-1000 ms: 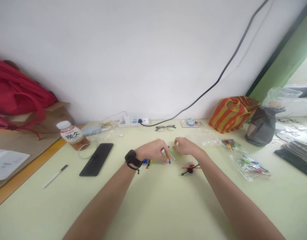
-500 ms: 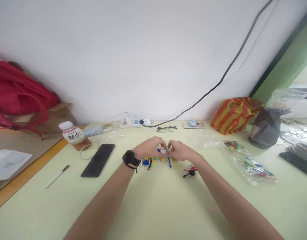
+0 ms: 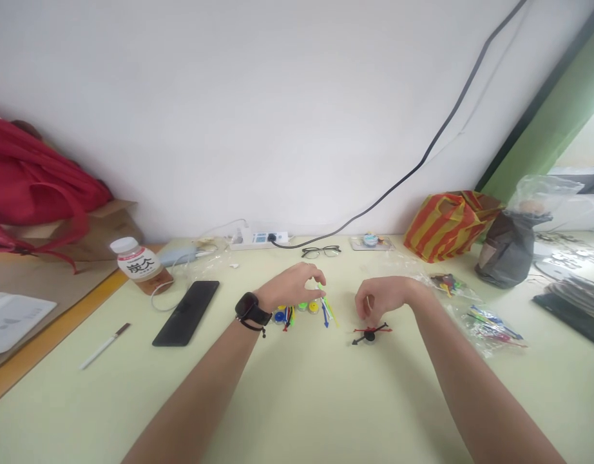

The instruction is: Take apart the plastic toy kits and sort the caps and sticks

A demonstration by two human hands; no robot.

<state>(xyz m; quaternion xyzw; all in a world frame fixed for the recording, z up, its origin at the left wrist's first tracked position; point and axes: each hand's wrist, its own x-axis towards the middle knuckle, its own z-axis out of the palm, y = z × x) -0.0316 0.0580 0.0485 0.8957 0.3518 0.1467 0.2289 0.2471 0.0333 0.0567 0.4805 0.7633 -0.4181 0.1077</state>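
My left hand [image 3: 297, 285], with a black watch [image 3: 251, 308] on its wrist, hovers over a cluster of small plastic pieces, thumb and forefinger apart with nothing seen between them. Under and beside it lie a blue disc [image 3: 280, 316], a green disc [image 3: 303, 307], a yellow disc [image 3: 313, 308] and several coloured arrows, among them a blue arrow [image 3: 326, 317]. Farther right, my right hand [image 3: 380, 299] points its closed fingers down at the table; what they hold, if anything, is hidden. Just below those fingertips rests a black arrow spinner [image 3: 369, 336] beside red arrow pieces.
A phone [image 3: 187, 314], a pen [image 3: 105, 347] and a drink bottle [image 3: 141, 265] lie or stand at left. Glasses [image 3: 321, 251] and a power strip [image 3: 258, 240] are by the wall. Bagged pieces [image 3: 493, 325], a striped bag [image 3: 449, 225] and a grey bag [image 3: 507, 248] occupy the right.
My right hand has moved right, away from my left hand, to above the black and red arrows. The white round piece between the hands is no longer visible. My left fingers have spread.
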